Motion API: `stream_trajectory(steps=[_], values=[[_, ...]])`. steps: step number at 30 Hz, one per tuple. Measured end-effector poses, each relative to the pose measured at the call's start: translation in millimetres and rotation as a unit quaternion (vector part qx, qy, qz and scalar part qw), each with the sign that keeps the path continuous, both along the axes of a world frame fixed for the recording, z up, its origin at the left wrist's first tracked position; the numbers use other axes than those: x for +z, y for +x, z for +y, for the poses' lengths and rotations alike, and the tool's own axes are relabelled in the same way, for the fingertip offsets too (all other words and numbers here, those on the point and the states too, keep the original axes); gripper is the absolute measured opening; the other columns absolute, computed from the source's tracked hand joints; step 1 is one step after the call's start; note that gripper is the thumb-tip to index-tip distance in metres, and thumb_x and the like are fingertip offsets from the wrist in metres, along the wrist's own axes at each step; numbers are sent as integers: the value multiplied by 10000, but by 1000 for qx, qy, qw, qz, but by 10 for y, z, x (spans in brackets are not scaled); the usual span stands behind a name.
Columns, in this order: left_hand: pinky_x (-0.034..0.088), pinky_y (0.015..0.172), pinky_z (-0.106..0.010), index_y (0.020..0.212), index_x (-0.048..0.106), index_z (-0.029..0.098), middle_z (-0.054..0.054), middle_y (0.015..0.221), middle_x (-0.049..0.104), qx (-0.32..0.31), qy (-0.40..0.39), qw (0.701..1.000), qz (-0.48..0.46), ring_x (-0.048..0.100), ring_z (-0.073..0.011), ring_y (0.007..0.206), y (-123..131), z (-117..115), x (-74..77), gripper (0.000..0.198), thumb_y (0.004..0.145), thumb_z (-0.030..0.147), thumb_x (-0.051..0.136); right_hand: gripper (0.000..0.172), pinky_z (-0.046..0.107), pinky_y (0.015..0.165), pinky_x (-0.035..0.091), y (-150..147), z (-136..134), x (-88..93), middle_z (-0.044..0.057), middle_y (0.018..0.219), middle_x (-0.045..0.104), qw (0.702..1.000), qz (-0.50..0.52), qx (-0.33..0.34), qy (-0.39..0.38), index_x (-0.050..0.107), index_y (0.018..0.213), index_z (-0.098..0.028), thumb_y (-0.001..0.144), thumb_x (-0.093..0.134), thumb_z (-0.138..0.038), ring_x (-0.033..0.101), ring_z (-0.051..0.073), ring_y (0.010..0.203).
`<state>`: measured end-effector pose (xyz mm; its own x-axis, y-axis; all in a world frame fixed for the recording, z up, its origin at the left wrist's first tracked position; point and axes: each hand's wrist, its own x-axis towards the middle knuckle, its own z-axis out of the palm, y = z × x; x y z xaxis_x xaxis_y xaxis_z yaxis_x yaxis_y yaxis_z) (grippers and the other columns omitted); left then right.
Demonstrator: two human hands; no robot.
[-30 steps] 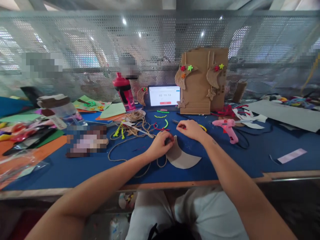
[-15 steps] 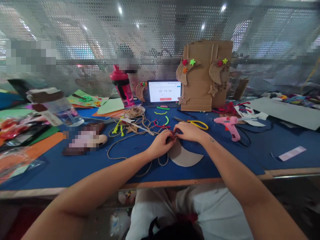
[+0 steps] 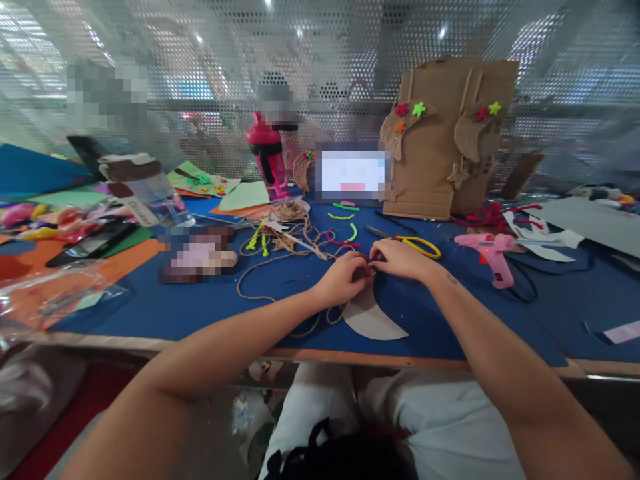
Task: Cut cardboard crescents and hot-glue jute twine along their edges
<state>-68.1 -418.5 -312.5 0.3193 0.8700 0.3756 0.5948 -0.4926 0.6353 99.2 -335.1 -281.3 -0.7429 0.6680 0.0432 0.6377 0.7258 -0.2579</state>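
Observation:
A pale grey crescent cut from card point(image 3: 373, 317) lies at a tilt near the table's front edge, its pointed lower end towards the right. My left hand point(image 3: 344, 279) is closed at the crescent's upper end, fingers curled. Against its fingertips, my right hand point(image 3: 399, 259) pinches at the same end. Fingers cover that tip, and whether twine is pinched there too I cannot make out. Brown twine point(image 3: 240, 285) loops over the table left of the hands, leading from a tangled heap point(image 3: 290, 212). Yellow-handled scissors point(image 3: 420, 247) lie just beyond my right hand.
A pink glue gun point(image 3: 493, 253) rests at right with its cord. Behind stands a cardboard panel point(image 3: 427, 170) hung with decorated crescents. A screen point(image 3: 353, 175), a pink bottle point(image 3: 267, 157) and a clear water bottle point(image 3: 153, 193) stand farther back. Coloured sheets and plastic packets crowd the left.
My view has swung left, so the scene sits farther right. The crescent has turned slightly, its free point now lower. Both hands remain together at its upper end.

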Motion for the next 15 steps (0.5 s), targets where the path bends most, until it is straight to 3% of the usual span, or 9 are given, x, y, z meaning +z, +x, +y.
stream_trajectory(steps=[4, 11, 15], values=[[463, 831, -329, 751, 592, 169, -69, 972, 578, -10, -2, 1000, 10, 569, -187, 888, -10, -2, -7, 10, 751, 179, 591, 153, 274, 641, 397, 38, -10, 4, 39, 884, 642, 999, 1, 4, -34, 580, 860, -197, 728, 646, -237, 589, 183, 797], [463, 840, -331, 756, 604, 168, -80, 1051, 568, -16, -17, 1000, 3, 569, -192, 907, -18, -39, -4, 17, 752, 183, 611, 135, 270, 583, 356, 46, -34, 13, 32, 782, 619, 997, 18, -20, -76, 559, 751, -196, 679, 673, -207, 560, 178, 718], [468, 753, -295, 756, 601, 161, -90, 1089, 552, -13, -22, 999, -26, 574, -175, 855, -20, -44, -2, 27, 755, 188, 606, 122, 258, 536, 341, 42, -70, 78, 13, 703, 607, 992, 56, -39, -106, 519, 744, -202, 717, 633, -235, 551, 156, 645]])
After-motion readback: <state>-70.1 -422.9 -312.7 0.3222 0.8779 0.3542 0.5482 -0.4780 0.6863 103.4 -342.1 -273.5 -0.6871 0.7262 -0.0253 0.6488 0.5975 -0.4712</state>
